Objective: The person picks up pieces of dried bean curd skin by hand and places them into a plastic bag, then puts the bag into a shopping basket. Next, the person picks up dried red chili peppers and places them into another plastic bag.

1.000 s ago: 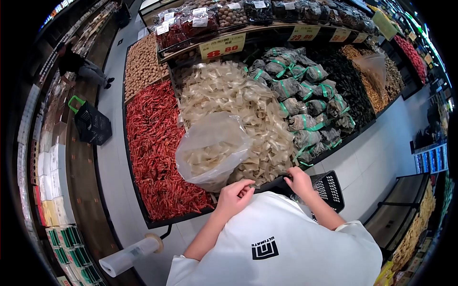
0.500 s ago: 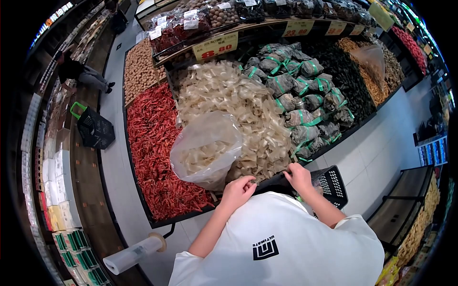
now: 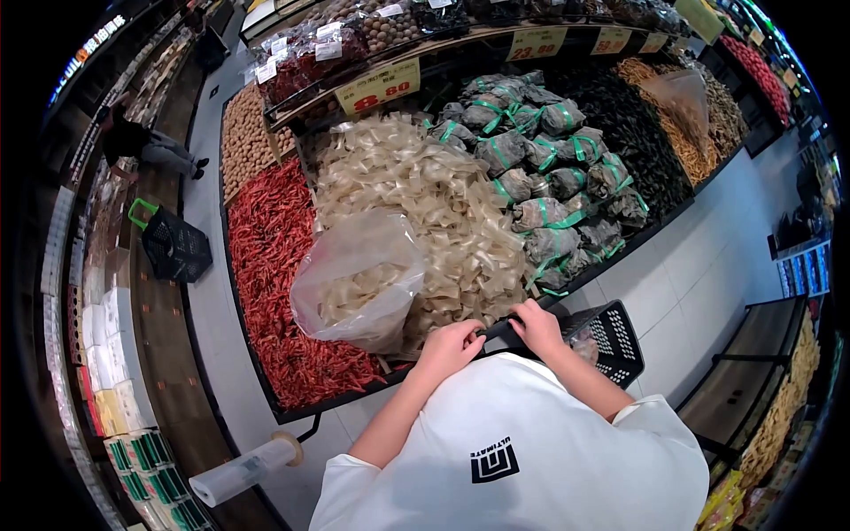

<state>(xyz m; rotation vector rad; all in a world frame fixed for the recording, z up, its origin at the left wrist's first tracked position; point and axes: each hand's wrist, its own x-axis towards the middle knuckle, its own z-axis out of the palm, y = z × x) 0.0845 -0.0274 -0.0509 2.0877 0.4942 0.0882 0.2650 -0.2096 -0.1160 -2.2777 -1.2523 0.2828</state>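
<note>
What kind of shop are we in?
It looks like a supermarket, probably the dried-food part: there are price signs over the display, a big open heap of red chillies, and a shopping basket with a green handle.

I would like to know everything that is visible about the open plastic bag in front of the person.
The bag looks like thin, translucent whitish plastic, softly creased, with no print visible. Its wide mouth faces the camera, showing pale strips inside. It sits against the heap of similar strips, its left side overlapping the red chillies in view; its base is hidden. Neither the left hand nor the right hand holds it.
</note>
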